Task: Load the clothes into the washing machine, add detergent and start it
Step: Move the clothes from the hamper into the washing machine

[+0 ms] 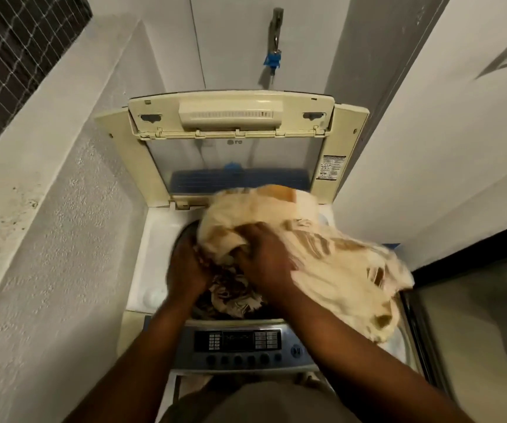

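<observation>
Clothes come first: a big cream cloth (pixel 322 257) with tan patches is bunched over the drum opening (pixel 189 232) of the top-loading washing machine (pixel 151 239), and much of it spills over the right rim toward the glass door (pixel 474 315) beside the machine. Under it, already down in the drum, lies a darker patterned garment (pixel 233 296) in brown and off-white. My right hand (pixel 264 257) lies on top of the cream cloth with its fingers curled into a fold of it, gripping and pushing down. My left hand (pixel 186 264) is lower, at the left edge of the opening, fingers tucked into the fabric there (it is blurred, so I cannot tell just how tightly it grips).

The lid (pixel 230 148) stands fully up against the wall, with a tap (pixel 275 41) and its blue fitting above it. The control panel (pixel 240 341) sits just under my forearms, its display dark as far as I can make out.

By my reckoning the job is at its first stage and only partly through: some clothes are in, this cloth is half in and half hanging out. No detergent is in view, the lid is not yet shut, and nothing suggests the machine has been started.
</observation>
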